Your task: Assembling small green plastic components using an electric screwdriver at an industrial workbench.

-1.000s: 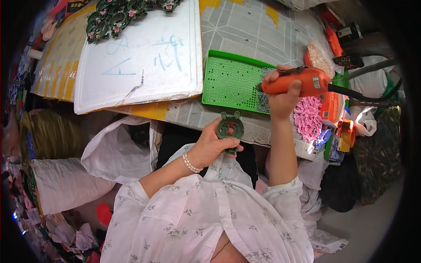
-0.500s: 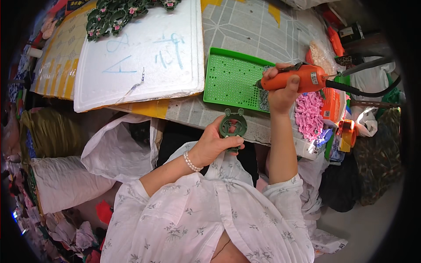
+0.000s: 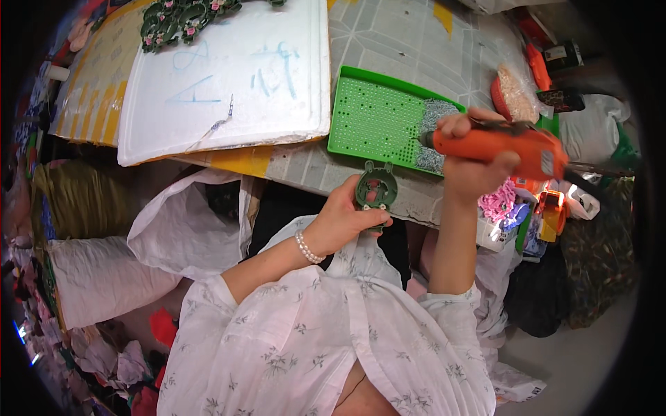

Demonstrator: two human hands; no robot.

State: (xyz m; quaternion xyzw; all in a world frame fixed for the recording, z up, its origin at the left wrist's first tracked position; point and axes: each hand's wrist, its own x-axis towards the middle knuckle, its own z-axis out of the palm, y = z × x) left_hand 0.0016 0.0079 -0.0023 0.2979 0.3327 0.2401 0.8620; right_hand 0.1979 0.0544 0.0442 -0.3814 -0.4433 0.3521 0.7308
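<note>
My left hand (image 3: 338, 225), with a pearl bracelet on the wrist, grips a dark green plastic housing (image 3: 377, 188) at its lower end. The housing has a round hollow body and two small ears on top; it sits in front of the table edge. My right hand (image 3: 473, 173) is wrapped round an orange electric screwdriver (image 3: 531, 151), slightly blurred, its tip pointing left over a green perforated tray (image 3: 371, 118). Small grey screws (image 3: 438, 111) lie heaped at the tray's right end. Whether the tip carries a screw is too small to tell.
A white foam board (image 3: 229, 104) covers the table's left part, with several green pieces with pink flowers (image 3: 184, 21) at its far edge. Pink parts (image 3: 497, 202) and an orange tape dispenser (image 3: 551, 213) stand right. An open white sack (image 3: 191, 229) hangs below left.
The screwdriver in my right hand has moved right and looks larger, nearer to me. My left hand still holds the housing, slightly turned. The whole view has shifted a little.
</note>
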